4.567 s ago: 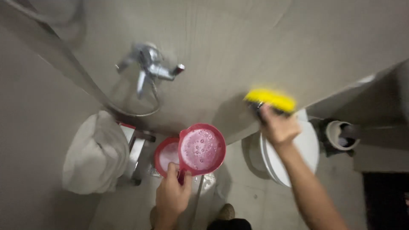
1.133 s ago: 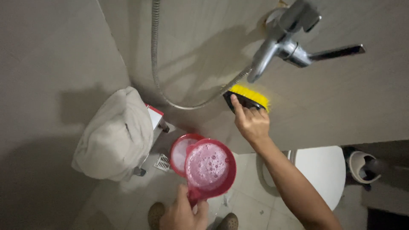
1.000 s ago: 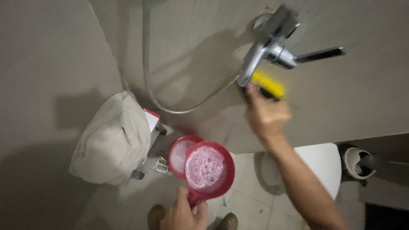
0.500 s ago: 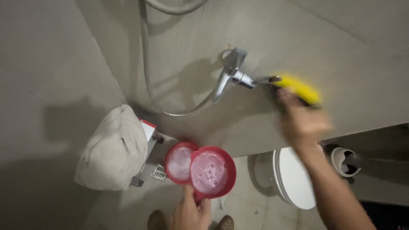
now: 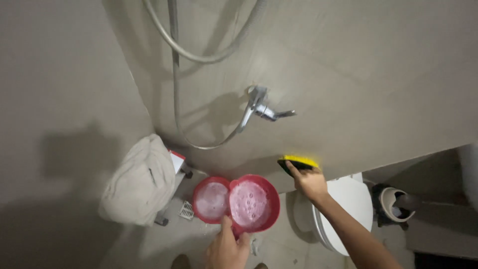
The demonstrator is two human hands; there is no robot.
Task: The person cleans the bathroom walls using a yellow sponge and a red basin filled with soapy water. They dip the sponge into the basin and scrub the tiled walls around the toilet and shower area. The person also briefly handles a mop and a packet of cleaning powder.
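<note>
My right hand (image 5: 309, 182) grips a yellow scrub brush (image 5: 297, 162) and presses it against the grey tiled wall, low and to the right of the chrome tap (image 5: 261, 105). My left hand (image 5: 227, 248) holds the handle of a red scoop (image 5: 253, 202) full of foamy water, at the bottom centre. Just left of the scoop, on the floor below, stands a red bucket (image 5: 211, 200) with soapy water.
A shower hose (image 5: 175, 69) loops down the wall from above to the tap. A beige cloth (image 5: 140, 182) covers a stool at the left, by a floor drain (image 5: 186, 210). A white toilet (image 5: 343, 210) stands below my right arm, a small bin (image 5: 395, 205) beside it.
My right hand has swept the brush along the wall, up past the tap to its right, then down to a low spot above the toilet. The scoop stays held steady.
</note>
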